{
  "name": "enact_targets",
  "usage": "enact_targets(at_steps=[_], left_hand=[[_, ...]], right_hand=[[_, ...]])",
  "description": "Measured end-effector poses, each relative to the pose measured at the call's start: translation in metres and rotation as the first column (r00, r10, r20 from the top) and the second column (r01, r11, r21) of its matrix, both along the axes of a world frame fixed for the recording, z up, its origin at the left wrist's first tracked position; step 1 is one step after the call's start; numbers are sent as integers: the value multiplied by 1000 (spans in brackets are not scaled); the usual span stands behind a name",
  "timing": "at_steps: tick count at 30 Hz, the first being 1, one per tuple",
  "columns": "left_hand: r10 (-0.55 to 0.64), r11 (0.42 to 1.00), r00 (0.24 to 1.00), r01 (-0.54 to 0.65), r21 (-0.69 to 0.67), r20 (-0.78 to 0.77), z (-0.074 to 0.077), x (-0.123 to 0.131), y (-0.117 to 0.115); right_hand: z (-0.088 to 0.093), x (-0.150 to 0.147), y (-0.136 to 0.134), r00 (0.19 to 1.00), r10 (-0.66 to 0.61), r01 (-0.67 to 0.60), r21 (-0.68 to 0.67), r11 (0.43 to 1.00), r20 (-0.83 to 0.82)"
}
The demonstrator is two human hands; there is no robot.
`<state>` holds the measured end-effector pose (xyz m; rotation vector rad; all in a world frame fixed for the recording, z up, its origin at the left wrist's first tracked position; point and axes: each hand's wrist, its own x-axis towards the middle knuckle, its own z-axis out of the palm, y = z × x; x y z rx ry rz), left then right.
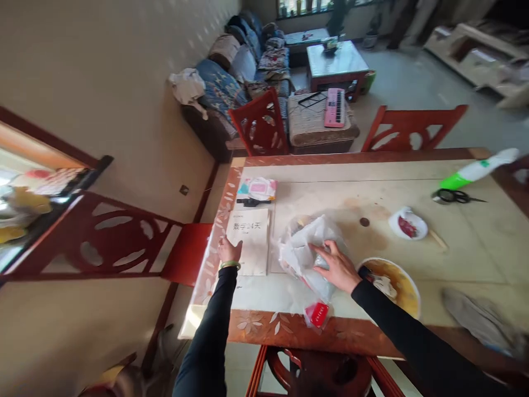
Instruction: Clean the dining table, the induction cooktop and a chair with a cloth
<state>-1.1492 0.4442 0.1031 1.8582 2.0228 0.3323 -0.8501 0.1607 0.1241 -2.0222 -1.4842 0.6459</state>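
Observation:
My left hand (230,251) lies over the left edge of a pale book (254,248) with Chinese print on its cover. Its thumb is stretched away from the fingers, and a bangle circles the wrist. My right hand (334,266) is on a white and clear plastic bag (303,248), its curved fingers and thumb gripping the top and right side. What fills the bag is mostly hidden. Just below it is a small red packet (318,314) in clear wrap, near the table's front edge. Beyond the book are a dark strap-like item (253,202) and a wipes pack (257,188).
On the table (297,295), a large bowl (418,298) stands beside my right forearm. Farther right are a small white bowl (417,227), black scissors (452,196), a green-and-white bottle-like item (475,170) and a grey cloth (475,317). Red chairs (260,124) surround the table.

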Motion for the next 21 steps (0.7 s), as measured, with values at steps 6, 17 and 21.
enact_targets(at_steps=[6, 17, 21], left_hand=[[-322, 902, 714, 431, -28, 621, 28, 59, -75], [-137, 922, 739, 338, -187, 660, 56, 110, -134], [159, 826, 556, 378, -419, 816, 63, 101, -140]], right_hand=[[34, 33, -12, 724, -169, 229, 2, 973, -669], [59, -4, -36, 881, -136, 151, -5, 989, -453], [41, -34, -25, 993, -20, 17, -22, 1000, -117]])
